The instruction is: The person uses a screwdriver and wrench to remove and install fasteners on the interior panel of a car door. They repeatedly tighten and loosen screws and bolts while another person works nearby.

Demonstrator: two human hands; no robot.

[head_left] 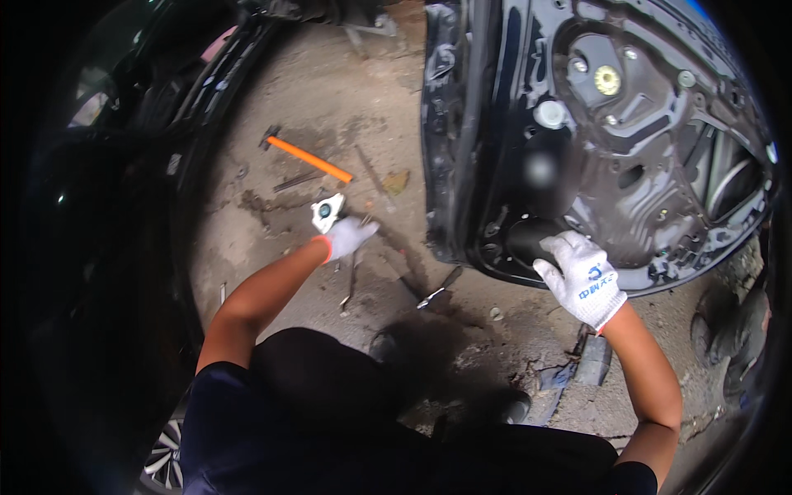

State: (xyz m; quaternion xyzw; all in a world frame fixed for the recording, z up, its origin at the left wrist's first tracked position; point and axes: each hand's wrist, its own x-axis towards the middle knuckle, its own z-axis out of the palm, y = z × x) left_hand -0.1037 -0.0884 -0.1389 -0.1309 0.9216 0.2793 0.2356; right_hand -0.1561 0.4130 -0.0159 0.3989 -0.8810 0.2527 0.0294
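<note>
My left hand, in a white knit glove with an orange cuff, is low over the floor with its fingers bent. A thin brownish piece shows at its fingertips; what the fingers hold is not clear. Right beside that hand is a small white part with a dark round centre; whether the hand touches it, I cannot tell. My right hand, gloved alike, grips the near edge of a black car door, thumb apart from the fingers, beside a dark round recess. The door's bare inner panel faces up.
An orange-handled hammer lies on the concrete floor. Closer to me lie a screwdriver-like tool and a thin metal tool. A dark car body curves along the left, with a wheel at lower left. Grey debris lies below the door.
</note>
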